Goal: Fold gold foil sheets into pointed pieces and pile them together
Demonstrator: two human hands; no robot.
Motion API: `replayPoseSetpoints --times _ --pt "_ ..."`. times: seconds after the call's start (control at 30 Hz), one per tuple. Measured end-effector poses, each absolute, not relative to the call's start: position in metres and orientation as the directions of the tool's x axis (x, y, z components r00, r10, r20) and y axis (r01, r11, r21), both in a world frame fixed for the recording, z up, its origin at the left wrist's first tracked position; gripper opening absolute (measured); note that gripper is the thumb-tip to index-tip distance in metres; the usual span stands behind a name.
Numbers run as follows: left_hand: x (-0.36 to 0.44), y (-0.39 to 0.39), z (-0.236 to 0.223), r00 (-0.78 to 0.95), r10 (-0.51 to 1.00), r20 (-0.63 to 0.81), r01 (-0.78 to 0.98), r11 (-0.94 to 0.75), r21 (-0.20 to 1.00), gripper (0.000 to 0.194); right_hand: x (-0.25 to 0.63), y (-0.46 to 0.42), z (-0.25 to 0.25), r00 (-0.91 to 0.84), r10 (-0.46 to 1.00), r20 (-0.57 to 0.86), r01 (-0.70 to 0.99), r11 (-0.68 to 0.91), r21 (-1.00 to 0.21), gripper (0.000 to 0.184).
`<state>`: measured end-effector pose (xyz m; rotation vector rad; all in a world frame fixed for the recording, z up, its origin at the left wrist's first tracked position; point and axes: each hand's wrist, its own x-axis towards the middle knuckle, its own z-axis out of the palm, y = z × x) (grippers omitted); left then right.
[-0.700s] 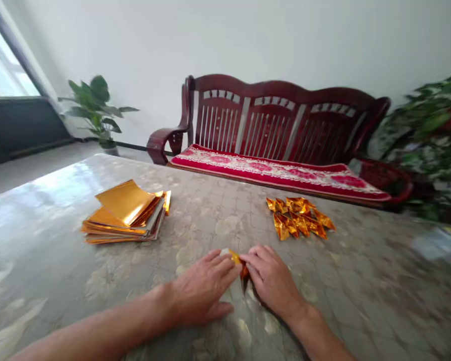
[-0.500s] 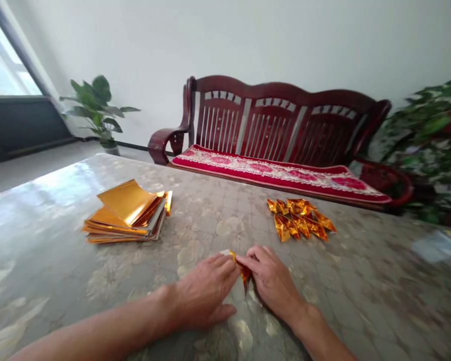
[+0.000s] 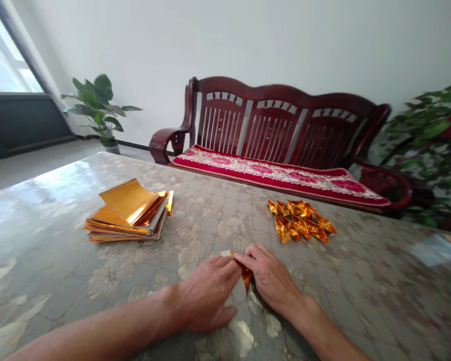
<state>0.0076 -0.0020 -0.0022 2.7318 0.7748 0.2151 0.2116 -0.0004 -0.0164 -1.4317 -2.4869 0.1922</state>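
Observation:
A partly folded sheet of gold foil paper [image 3: 246, 275] lies on the table between my hands, its pale underside showing beside the orange-gold face. My left hand [image 3: 210, 287] rests flat over its left part, fingers stretched out and thumb apart, hiding much of it. From the other side my right hand [image 3: 272, 273] pinches the paper's upper right edge, thumb and forefinger closed; the other fingers curl under.
A stack of gold foil sheets [image 3: 126, 213] stands at the left. Several folded gold pieces [image 3: 302, 220] lie together at the right. A clear plastic bag [image 3: 438, 250] is near the right edge. Behind the patterned table [image 3: 195, 200] stands a wooden bench [image 3: 270, 120].
Both hands stay at nearly the same spot. More of the paper's pale underside shows below my left fingers now. The stack and the folded pieces have not moved.

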Motion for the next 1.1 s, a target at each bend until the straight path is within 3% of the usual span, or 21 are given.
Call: replayPoseSetpoints --times 0.4,0.8,0.93,1.03,1.1 --pt "0.010 -0.004 0.002 0.840 0.540 0.052 0.506 -0.815 0.281 0.050 0.210 0.006 -0.015 -0.503 0.853 0.141 0.816 0.522 -0.247 0.020" --pt "0.008 -0.004 0.001 0.837 0.545 0.048 0.507 -0.806 0.304 0.056 0.203 0.018 -0.022 -0.583 0.800 0.139 0.793 0.598 -0.117 0.021" --pt "0.009 -0.005 0.001 0.834 0.550 0.046 0.516 -0.807 0.287 0.050 0.201 0.026 -0.019 -0.532 0.838 0.123 0.794 0.544 -0.273 0.027" --pt "0.009 -0.005 0.000 0.830 0.555 0.044 0.525 -0.807 0.271 0.040 0.208 0.030 -0.022 -0.415 0.898 0.148 0.737 0.427 -0.524 0.040" --pt "0.009 -0.005 -0.001 0.827 0.559 0.057 0.529 -0.809 0.256 0.036 0.218 0.029 -0.026 -0.288 0.951 0.112 0.654 0.281 -0.703 0.036"
